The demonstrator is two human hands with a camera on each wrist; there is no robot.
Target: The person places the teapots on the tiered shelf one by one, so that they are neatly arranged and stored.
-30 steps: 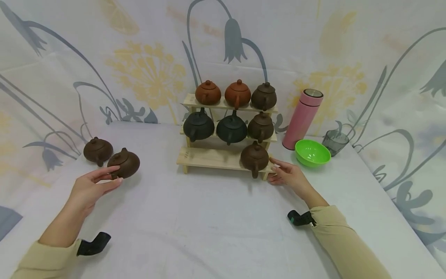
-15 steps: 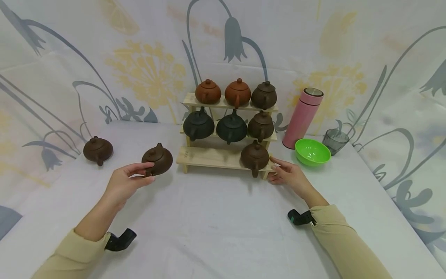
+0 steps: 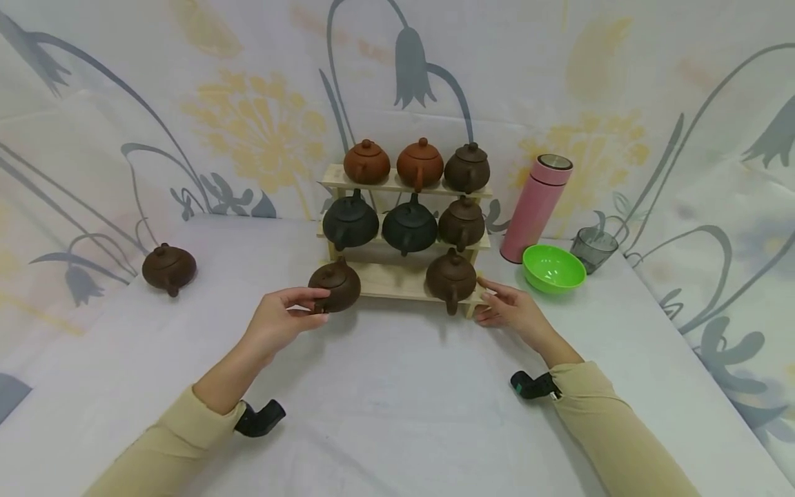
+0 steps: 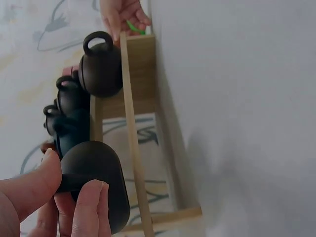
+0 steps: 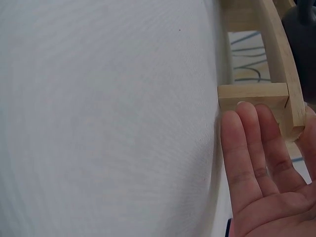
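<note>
My left hand [image 3: 281,323] pinches a dark brown teapot [image 3: 338,288] by its handle between thumb and fingers, with the spout pointing away. That teapot overlaps the left end of the lowest shelf of the wooden display rack [image 3: 397,281]; in the left wrist view, its body [image 4: 96,173] is beside the rack's front board. My right hand [image 3: 512,308] touches the right end of the same shelf. Its fingers [image 5: 234,158] are straight in the right wrist view, close against the rack's leg. Another brown teapot [image 3: 451,276] sits on this shelf near the right hand.
Orange-brown teapots [image 3: 366,163] and a dark one fill the top shelf; black teapots [image 3: 350,221] and a brown one stand below. A lone brown teapot [image 3: 169,268] is far left. Right of the rack are a pink flask [image 3: 537,207], green bowl [image 3: 554,269] and grey cup [image 3: 594,248].
My left hand has carried the brown teapot rightward from beside the lone teapot to the lowest shelf's left end. The right hand has stayed at the rack's right end.
</note>
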